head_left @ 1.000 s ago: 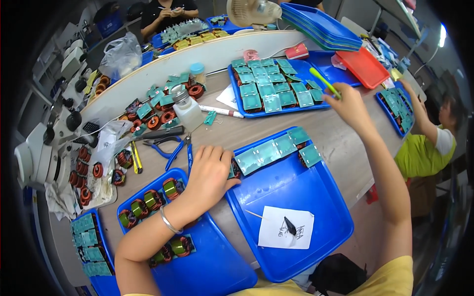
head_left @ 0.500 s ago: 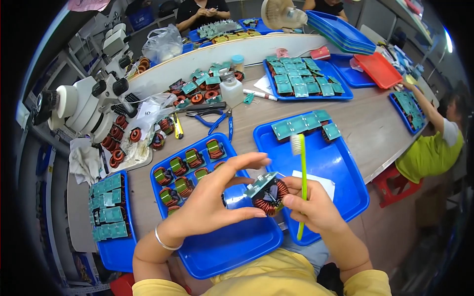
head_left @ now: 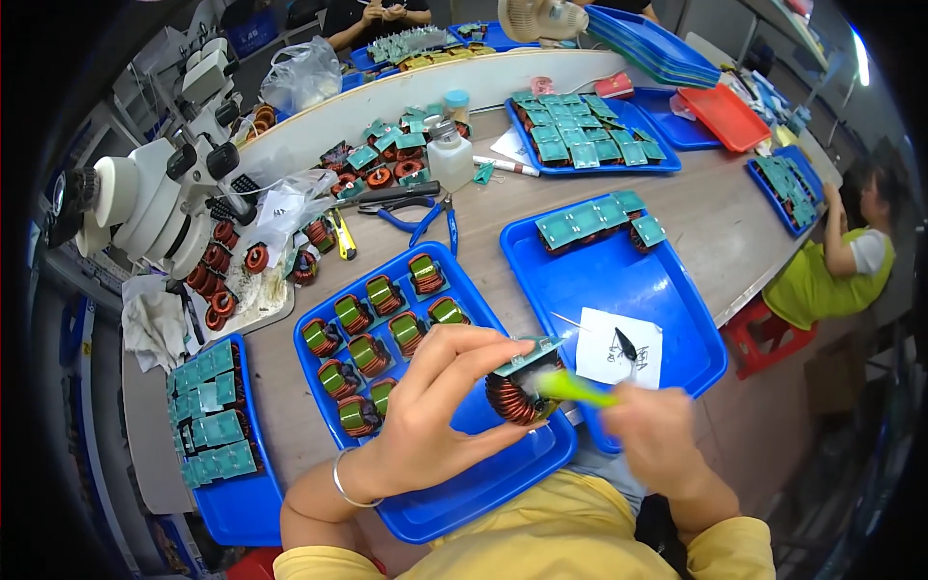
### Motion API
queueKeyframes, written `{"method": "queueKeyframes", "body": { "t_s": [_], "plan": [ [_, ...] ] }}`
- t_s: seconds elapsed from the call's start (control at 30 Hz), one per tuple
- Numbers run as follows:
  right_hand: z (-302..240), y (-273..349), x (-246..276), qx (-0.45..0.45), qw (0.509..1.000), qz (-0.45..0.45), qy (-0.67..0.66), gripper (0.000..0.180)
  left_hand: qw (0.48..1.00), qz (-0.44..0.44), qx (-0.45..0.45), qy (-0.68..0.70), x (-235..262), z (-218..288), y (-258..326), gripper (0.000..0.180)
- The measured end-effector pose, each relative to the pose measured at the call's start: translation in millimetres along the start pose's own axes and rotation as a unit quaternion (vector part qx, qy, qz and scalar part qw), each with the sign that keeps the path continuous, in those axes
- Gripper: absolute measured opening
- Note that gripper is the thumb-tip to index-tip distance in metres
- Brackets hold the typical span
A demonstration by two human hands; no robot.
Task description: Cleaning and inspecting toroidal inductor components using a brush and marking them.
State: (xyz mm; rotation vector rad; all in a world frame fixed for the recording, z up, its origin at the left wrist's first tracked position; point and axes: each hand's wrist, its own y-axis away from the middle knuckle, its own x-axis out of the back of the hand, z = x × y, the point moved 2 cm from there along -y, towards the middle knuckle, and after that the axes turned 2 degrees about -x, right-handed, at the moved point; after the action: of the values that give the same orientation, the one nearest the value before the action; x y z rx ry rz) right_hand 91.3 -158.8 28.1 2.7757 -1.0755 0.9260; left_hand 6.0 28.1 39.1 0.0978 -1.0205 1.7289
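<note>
My left hand (head_left: 430,406), with a silver bangle on its wrist, grips a coil (head_left: 512,398) wound with copper wire, pinching it between thumb and fingers. A green circuit board (head_left: 527,356) is joined to its upper side. My right hand (head_left: 657,430), smeared by motion, is closed on a lime-green toothbrush (head_left: 580,390). The brush head meets the coil just under the board, its bristles blurred. Beneath my left hand lies a blue tray (head_left: 464,488) with several coils (head_left: 367,355) in rows, green tape on top.
Another blue tray (head_left: 667,290) at right holds boards, a paper slip (head_left: 594,358) and a black-tipped tool (head_left: 626,344). Pliers (head_left: 416,222), a yellow cutter (head_left: 342,234) and a bottle (head_left: 449,159) lie beyond. A microscope (head_left: 145,198) stands left; a co-worker (head_left: 841,251) sits right.
My right hand has let the coil go from its fingertips and moved slightly right and down. The toothbrush, upright before, now points left with its bristles against the coil.
</note>
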Motion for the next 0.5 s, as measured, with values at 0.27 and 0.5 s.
{"method": "queueKeyframes", "body": {
  "t_s": [0.27,0.5],
  "plan": [
    [-3,1,-5,-0.056,0.996,-0.074,0.018,0.019,0.998,-0.008,-0.015,-0.056,-3,-1,0,0.056],
    [-5,-12,9,0.031,0.988,0.060,0.141,0.021,0.997,-0.030,0.030,-0.062,-8,-1,0,0.059]
  ]
}}
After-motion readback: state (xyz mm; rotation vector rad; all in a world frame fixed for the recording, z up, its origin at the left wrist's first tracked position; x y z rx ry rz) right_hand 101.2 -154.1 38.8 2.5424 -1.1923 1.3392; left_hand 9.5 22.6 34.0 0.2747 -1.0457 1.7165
